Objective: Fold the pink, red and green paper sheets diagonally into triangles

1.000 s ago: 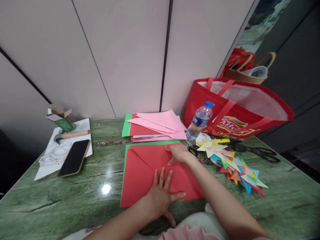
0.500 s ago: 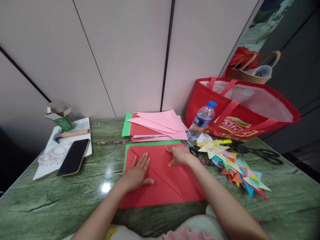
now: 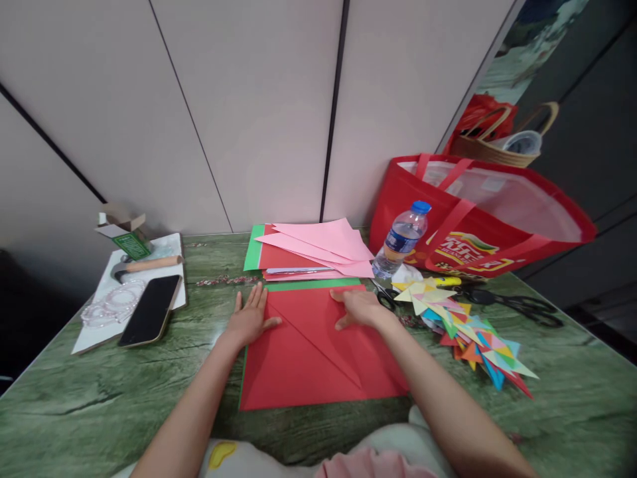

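A red sheet of paper [image 3: 308, 352] with a diagonal crease or edge lies flat on the table before me. Under it a green sheet [image 3: 318, 285] peeks out along the far and left edges. My left hand [image 3: 250, 317] rests at the red paper's far left corner, fingers stretched out, thumb pointing right across the paper. Near the far right corner, my right hand [image 3: 359, 309] lies on the red paper with its thumb and fingers apart. Neither hand grips anything. Part of the paper's right side is hidden by my right forearm.
Behind lie pink sheets [image 3: 318, 240]. To the right are a water bottle [image 3: 401, 242], black-handled scissors [image 3: 386, 300], folded paper stars [image 3: 468, 332] and a red bag [image 3: 448, 219]. A phone [image 3: 150, 311], a hammer-like tool [image 3: 149, 264] and a small green box [image 3: 130, 244] are left.
My left hand has moved left and away from me, from the middle of the red paper to its far left corner. My right hand has stayed in place.
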`<act>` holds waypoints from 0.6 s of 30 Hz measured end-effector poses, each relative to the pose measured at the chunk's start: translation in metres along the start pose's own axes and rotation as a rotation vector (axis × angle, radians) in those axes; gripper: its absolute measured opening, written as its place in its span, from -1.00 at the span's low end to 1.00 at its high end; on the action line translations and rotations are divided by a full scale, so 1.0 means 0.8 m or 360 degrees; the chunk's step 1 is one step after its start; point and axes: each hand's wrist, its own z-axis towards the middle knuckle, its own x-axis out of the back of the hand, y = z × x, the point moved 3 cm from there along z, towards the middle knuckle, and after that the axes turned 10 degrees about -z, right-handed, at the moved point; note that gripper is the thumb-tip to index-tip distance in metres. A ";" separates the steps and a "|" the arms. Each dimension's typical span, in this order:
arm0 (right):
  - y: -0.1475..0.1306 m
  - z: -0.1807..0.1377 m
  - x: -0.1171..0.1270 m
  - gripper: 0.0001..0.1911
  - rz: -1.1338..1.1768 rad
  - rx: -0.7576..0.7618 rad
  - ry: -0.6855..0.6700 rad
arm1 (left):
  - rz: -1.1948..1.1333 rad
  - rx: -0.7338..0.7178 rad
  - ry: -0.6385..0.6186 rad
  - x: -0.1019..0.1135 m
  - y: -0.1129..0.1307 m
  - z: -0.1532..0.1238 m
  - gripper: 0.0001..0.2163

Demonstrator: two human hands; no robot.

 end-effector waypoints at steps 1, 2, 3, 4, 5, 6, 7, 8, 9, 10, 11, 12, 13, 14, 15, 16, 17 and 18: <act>0.000 0.000 -0.001 -0.04 0.0005 0.0003 0.0004 | 0.0002 0.0031 0.0018 0.001 -0.004 0.001 -0.25; 0.001 -0.001 -0.002 -0.04 0.0010 0.0006 0.0010 | 0.0004 0.0057 0.0037 0.001 -0.008 0.002 -0.23; 0.002 -0.001 -0.003 -0.03 0.0015 0.0012 0.0018 | 0.0006 0.0076 0.0055 0.001 -0.011 0.002 -0.22; 0.003 0.000 -0.005 -0.03 0.0020 0.0019 0.0024 | 0.0009 0.0088 0.0072 0.001 -0.013 0.003 -0.21; 0.005 0.000 -0.007 -0.03 0.0024 0.0029 0.0030 | 0.0011 0.0094 0.0090 0.000 -0.015 0.003 -0.21; 0.006 0.000 -0.009 -0.03 0.0026 0.0041 0.0035 | 0.0013 0.0097 0.0109 -0.002 -0.016 0.003 -0.20; 0.007 -0.001 -0.011 -0.04 0.0024 0.0053 0.0039 | 0.0016 0.0101 0.0130 -0.003 -0.017 0.002 -0.20; 0.007 -0.002 -0.012 -0.05 0.0017 0.0062 0.0044 | 0.0019 0.0107 0.0153 -0.004 -0.017 0.002 -0.19; 0.005 -0.004 -0.013 -0.07 0.0005 0.0066 0.0052 | 0.0023 0.0114 0.0177 -0.005 -0.018 0.001 -0.18; 0.001 -0.007 -0.012 -0.10 -0.0014 0.0057 0.0064 | 0.0026 0.0120 0.0200 -0.007 -0.018 0.001 -0.17; -0.005 -0.012 -0.011 -0.12 -0.0039 0.0030 0.0077 | 0.0030 0.0123 0.0219 -0.007 -0.019 0.000 -0.16; -0.013 -0.018 -0.010 -0.15 -0.0070 -0.0012 0.0095 | 0.0033 0.0123 0.0237 -0.008 -0.019 0.000 -0.16; -0.024 -0.025 -0.009 -0.20 -0.0104 -0.0061 0.0119 | 0.0036 0.0122 0.0251 -0.009 -0.019 0.000 -0.15; -0.036 -0.034 -0.007 -0.25 -0.0139 -0.0110 0.0144 | 0.0038 0.0122 0.0264 -0.009 -0.020 0.000 -0.15; -0.050 -0.042 -0.007 -0.34 -0.0171 -0.0134 0.0175 | 0.0039 0.0126 0.0275 -0.010 -0.020 0.000 -0.14; -0.066 -0.050 -0.008 -0.48 -0.0195 -0.0123 0.0203 | 0.0039 0.0131 0.0286 -0.010 -0.020 -0.001 -0.14; -0.082 -0.058 -0.009 -0.62 -0.0214 -0.0083 0.0217 | 0.0039 0.0137 0.0297 -0.011 -0.019 -0.001 -0.13; -0.097 -0.064 -0.012 -0.67 -0.0231 -0.0039 0.0218 | 0.0039 0.0140 0.0307 -0.011 -0.018 -0.002 -0.13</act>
